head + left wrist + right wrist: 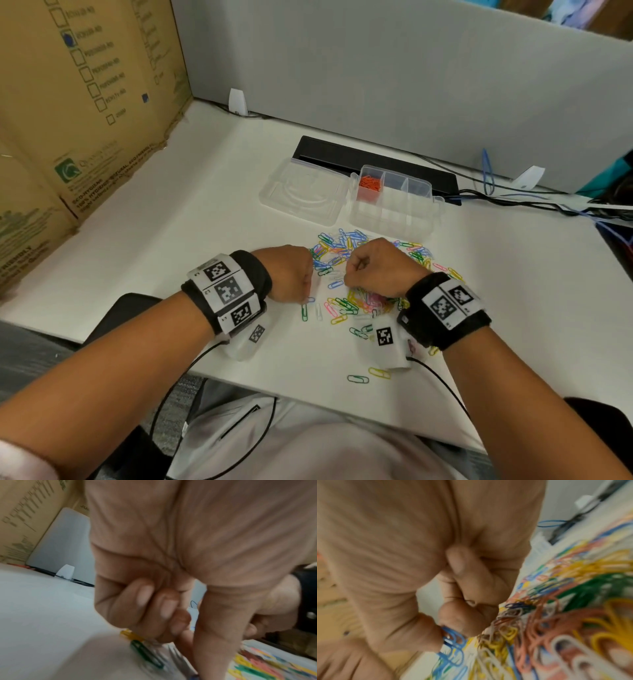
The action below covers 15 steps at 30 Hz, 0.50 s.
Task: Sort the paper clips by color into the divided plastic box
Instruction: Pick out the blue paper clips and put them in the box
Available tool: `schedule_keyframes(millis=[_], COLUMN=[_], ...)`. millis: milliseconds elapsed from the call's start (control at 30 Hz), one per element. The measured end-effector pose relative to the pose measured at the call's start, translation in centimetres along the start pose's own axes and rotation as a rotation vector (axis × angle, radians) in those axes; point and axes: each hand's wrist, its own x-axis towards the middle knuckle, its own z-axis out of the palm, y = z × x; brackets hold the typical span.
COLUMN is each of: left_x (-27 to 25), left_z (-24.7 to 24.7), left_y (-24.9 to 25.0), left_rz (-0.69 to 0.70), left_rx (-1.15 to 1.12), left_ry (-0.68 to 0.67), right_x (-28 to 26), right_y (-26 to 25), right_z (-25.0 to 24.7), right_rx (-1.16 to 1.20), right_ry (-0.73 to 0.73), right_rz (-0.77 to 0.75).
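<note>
Nearest the table's front edge, a green clip and a yellow clip lie apart from the heap of mixed paper clips, on its near side. The heap itself spreads over the white table in blue, yellow, green, pink and white, and both hands work at its near half. The left hand sits at the heap's left edge with its fingers curled into the palm; the left wrist view is blurred, so whether they pinch a clip cannot be told, though a green clip and a yellow one lie on the table just beneath them. The right hand rests on the heap's middle, fingers clenched, with thumb and forefinger pinching a few blue clips. Beyond the heap stands the divided plastic box, its clear lid folded open flat to the left; its far-left compartment holds orange clips. Behind the box lies a black strip, with cables trailing off to the right, and a cardboard box stands well to the heap's left.
</note>
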Motion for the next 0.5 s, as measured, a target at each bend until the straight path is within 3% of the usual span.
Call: schedule_keyframes(millis=[167, 367, 500], left_x=[0.0, 0.2, 0.8], left_z=[-0.7, -1.2, -0.8], left_y=[-0.7, 0.4, 0.8], left_rz=[-0.013, -0.011, -0.045], left_rx=[-0.211, -1.209, -1.535], left_ry=[-0.053, -0.16, -0.136], right_x=[-1.2, -2.1, -1.8], right_y=[1.1, -2.4, -4.5], right_z=[-0.8, -0.9, -0.3], right_rx=[0.265, 0.526, 0.505], right_ry=[0.036, 0.029, 0.049], right_rz=[0.043, -0.05, -0.093])
